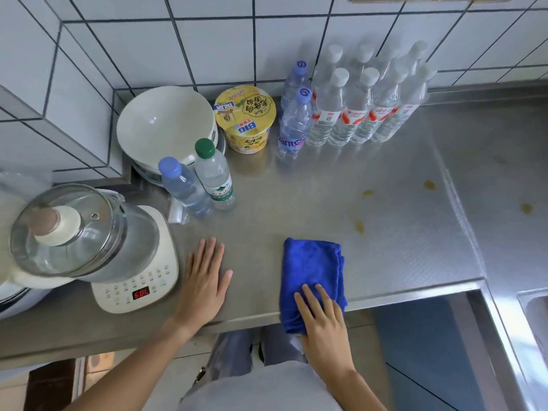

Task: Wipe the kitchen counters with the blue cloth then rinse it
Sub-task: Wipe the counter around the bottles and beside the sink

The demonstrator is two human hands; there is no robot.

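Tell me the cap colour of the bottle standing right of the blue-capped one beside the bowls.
Green: the cap shows clearly in the head view.

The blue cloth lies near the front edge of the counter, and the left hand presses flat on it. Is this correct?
Not quite. The head view shows the right hand pressing flat on the blue cloth, near the front edge of the counter. The left hand rests flat on bare steel.

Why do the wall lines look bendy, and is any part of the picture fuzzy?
Head view: the wide lens bends the tile wall lines; the glass kettle at the left edge looks soft and stretched; the steel counter shows pale glare; the blue cloth and both hands stay fairly sharp.
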